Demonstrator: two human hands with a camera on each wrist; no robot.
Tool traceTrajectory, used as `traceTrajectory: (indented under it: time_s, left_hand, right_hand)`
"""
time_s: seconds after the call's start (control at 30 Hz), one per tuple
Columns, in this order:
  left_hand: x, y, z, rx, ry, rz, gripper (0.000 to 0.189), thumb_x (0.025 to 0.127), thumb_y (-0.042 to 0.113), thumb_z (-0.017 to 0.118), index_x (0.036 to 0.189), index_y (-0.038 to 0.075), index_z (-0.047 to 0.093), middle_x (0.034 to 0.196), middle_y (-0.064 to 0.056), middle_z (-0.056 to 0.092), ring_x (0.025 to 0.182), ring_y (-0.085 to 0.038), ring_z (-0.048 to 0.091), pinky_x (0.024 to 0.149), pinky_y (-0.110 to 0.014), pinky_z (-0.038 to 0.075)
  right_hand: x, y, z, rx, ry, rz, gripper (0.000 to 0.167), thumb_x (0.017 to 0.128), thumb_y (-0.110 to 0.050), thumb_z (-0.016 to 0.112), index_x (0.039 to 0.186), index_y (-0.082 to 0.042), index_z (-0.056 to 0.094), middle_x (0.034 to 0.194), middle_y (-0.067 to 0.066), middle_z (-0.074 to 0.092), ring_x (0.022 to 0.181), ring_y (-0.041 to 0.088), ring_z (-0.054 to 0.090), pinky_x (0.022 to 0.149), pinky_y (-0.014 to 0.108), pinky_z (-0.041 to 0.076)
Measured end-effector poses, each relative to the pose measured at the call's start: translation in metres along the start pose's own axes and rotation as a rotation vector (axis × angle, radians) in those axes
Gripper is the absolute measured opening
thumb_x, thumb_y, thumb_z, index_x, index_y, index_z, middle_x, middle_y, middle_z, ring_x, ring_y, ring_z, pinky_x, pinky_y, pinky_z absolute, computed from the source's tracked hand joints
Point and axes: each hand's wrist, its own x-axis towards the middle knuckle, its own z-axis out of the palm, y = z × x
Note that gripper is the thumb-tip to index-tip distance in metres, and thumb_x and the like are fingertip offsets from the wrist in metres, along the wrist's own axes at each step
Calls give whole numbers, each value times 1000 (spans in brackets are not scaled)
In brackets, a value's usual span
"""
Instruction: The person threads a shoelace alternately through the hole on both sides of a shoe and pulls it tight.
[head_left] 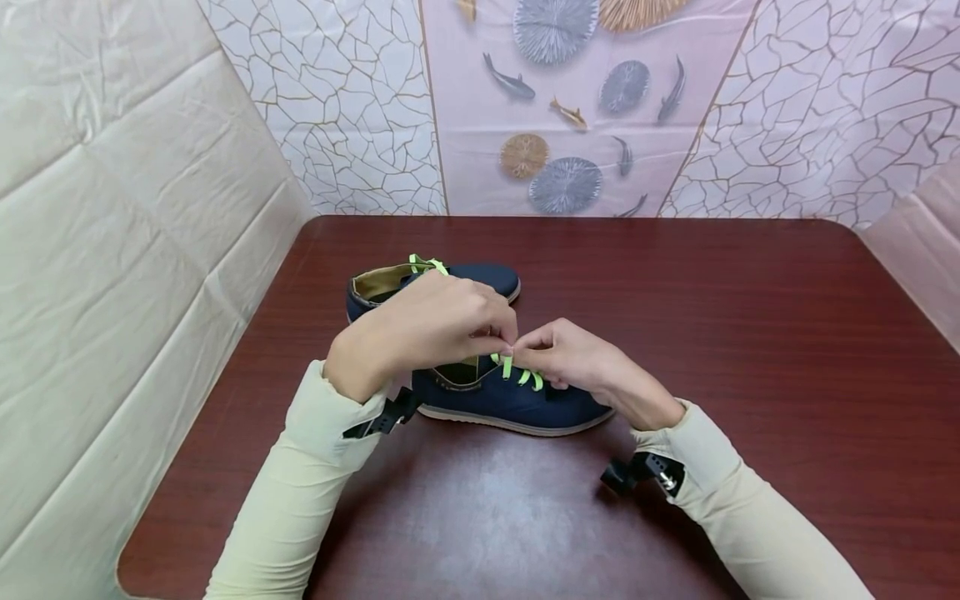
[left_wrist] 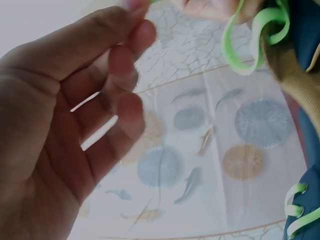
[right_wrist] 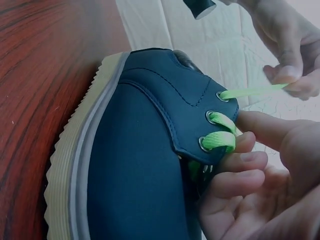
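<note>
A navy blue shoe (head_left: 510, 406) with a pale sole stands on the table, its toe to the right. Its bright green shoelace (right_wrist: 257, 92) runs taut from the top eyelet to the left hand (head_left: 438, 323), which pinches it between thumb and forefinger above the shoe opening. Fingertip to fingertip with it, the right hand (head_left: 573, 357) pinches at the same lace; its grip is partly hidden. In the right wrist view, the other right fingers (right_wrist: 237, 182) curl beside the lower eyelets. A loose green loop (left_wrist: 230, 45) hangs near the hands in the left wrist view.
A second navy shoe (head_left: 483, 277) with green laces stands just behind, partly covered by the left hand. Both shoes are on a dark red-brown table (head_left: 750, 333). Patterned cloth (head_left: 352, 100) hangs behind its far edge. Black wrist cameras (head_left: 633, 473) sit at the cuffs.
</note>
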Motion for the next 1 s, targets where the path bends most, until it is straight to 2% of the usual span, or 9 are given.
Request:
traceTrajectory:
  time_s: [0.13, 0.4, 0.63, 0.83, 1.0]
  left_hand:
    - [-6, -3, -5, -11, 93, 26, 6, 96, 26, 81, 91, 25, 79, 86, 15, 68, 74, 0, 58, 60, -24, 48]
    - [-10, -4, -10, -70, 127, 47, 4, 96, 28, 81, 92, 26, 80, 83, 16, 65, 71, 3, 55, 53, -25, 41]
    - [-16, -4, -16, -165, 193, 117, 2, 96, 22, 80, 94, 21, 80, 86, 15, 67, 77, 3, 56, 63, -25, 44]
    - [-17, -7, -17, -155, 252, 150, 4, 93, 21, 84, 93, 23, 80, 89, 16, 71, 79, 3, 60, 59, -22, 46]
    - [-18, -6, -19, -144, 255, 157, 6, 93, 20, 83, 92, 23, 79, 87, 15, 70, 79, 2, 59, 59, -23, 46]
  right_hand:
    - [-1, -1, 0, 6, 32, 5, 19, 104, -17, 65, 93, -6, 76, 64, -5, 39, 55, 11, 34, 55, 22, 31]
    - [-1, -3, -1, 76, 39, -26, 19, 104, -18, 64, 96, -5, 75, 61, -4, 37, 58, 11, 34, 56, 23, 31]
    - [-1, -5, -3, 190, 47, -33, 18, 105, -17, 61, 102, -8, 76, 64, -2, 39, 60, 11, 35, 56, 23, 32]
    - [-1, -6, -3, 319, 52, -60, 26, 108, -16, 58, 94, -22, 79, 68, -3, 39, 60, 12, 32, 57, 23, 29]
    - [-3, -8, -4, 298, 53, -71, 26, 109, -16, 57, 95, -21, 78, 68, -3, 40, 60, 12, 33, 57, 23, 30]
